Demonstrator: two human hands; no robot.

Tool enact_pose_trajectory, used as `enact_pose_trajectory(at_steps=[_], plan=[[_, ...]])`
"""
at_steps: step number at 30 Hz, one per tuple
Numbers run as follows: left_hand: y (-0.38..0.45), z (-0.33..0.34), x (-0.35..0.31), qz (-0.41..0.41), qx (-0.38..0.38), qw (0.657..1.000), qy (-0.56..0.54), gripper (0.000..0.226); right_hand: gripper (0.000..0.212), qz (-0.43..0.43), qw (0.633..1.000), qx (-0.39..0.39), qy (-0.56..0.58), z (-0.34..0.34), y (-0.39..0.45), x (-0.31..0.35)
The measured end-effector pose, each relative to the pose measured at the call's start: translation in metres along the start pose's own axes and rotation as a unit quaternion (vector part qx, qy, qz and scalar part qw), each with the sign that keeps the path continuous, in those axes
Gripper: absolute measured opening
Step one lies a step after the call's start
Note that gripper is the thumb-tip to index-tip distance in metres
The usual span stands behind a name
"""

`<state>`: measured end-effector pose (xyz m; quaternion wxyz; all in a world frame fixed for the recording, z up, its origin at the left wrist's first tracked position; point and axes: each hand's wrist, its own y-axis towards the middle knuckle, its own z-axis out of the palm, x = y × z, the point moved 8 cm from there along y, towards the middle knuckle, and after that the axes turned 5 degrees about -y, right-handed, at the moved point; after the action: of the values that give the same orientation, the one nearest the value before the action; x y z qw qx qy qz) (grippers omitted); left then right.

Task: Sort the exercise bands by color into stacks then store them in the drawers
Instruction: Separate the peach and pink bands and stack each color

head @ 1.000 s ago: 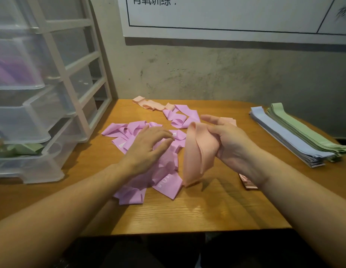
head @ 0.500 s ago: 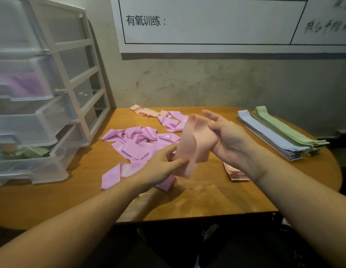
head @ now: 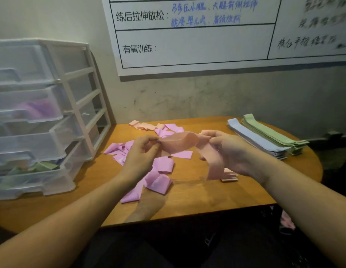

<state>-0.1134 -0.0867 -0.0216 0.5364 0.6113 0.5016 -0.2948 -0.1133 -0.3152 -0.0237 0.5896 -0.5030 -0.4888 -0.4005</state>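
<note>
A peach exercise band is stretched in the air between my hands above the wooden table. My left hand pinches its left end and my right hand grips its right part, with a tail hanging down. Beneath them lies a loose heap of pink bands. A small flat peach stack sits just under my right hand. More peach bands lie at the table's back. Neat stacks of blue bands and green bands rest at the right.
A clear plastic drawer unit with a white frame stands on the table's left, its drawers pulled partly out; purple and green bands show inside. A whiteboard hangs on the wall behind. Pink cloth lies on the floor at the right.
My left hand left the pink heap, rose and took the peach band's free end. Both hands now spread the band sideways. The camera tilted up.
</note>
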Motion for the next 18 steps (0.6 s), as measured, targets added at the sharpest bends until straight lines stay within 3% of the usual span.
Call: enact_pose_trajectory(at_steps=[6, 10, 16, 18], plan=[[0.006, -0.014, -0.013, 0.082, -0.042, 0.996, 0.009, 0.039, 0.029, 0.043, 0.980, 0.010, -0.195, -0.023, 0.002, -0.014], [0.000, -0.013, -0.016, 0.083, -0.057, 0.995, -0.014, 0.034, 0.016, 0.048, 0.943, 0.031, -0.327, -0.030, 0.002, -0.018], [0.005, -0.015, 0.006, 0.056, -0.071, 0.996, -0.011, 0.010, 0.070, 0.095, 0.868, -0.028, -0.486, -0.061, 0.006, -0.020], [0.005, -0.014, 0.009, 0.081, -0.058, 0.995, 0.020, 0.009, 0.064, 0.097, 0.865, -0.040, -0.490, -0.072, 0.006, -0.018]])
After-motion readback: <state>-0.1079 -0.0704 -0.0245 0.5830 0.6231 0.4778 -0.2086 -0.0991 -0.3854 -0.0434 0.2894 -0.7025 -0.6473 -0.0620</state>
